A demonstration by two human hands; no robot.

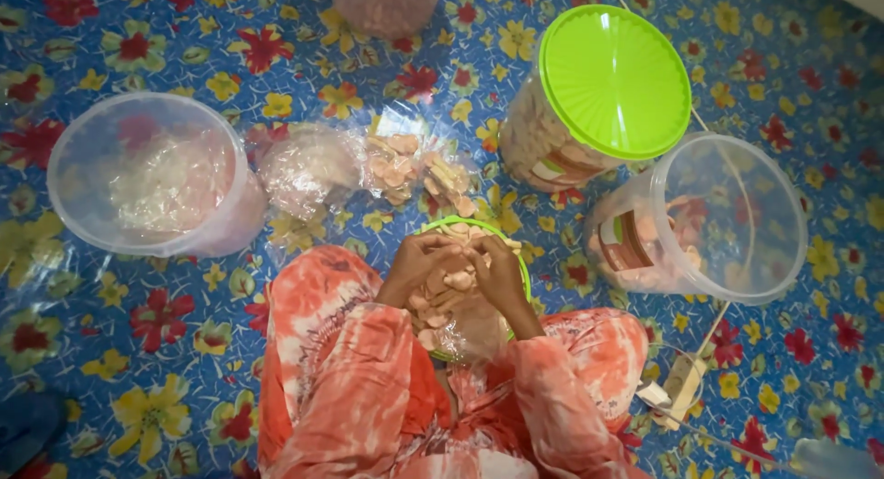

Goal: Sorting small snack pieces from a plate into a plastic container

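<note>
From the head view, we see our left hand [419, 267] and right hand [497, 274] closed on a thin clear plastic bag of pale pink crackers [451, 299] over a green-rimmed lid [523, 269] in our lap. We judge crackers could spill if the bag tips; the open clear tub [727, 212] sits right.

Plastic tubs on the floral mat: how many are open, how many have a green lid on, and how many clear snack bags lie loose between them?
Open tubs: 2, left and right
Green-lidded tub: 1
Loose clear snack bags: 2
Total: 5
</note>
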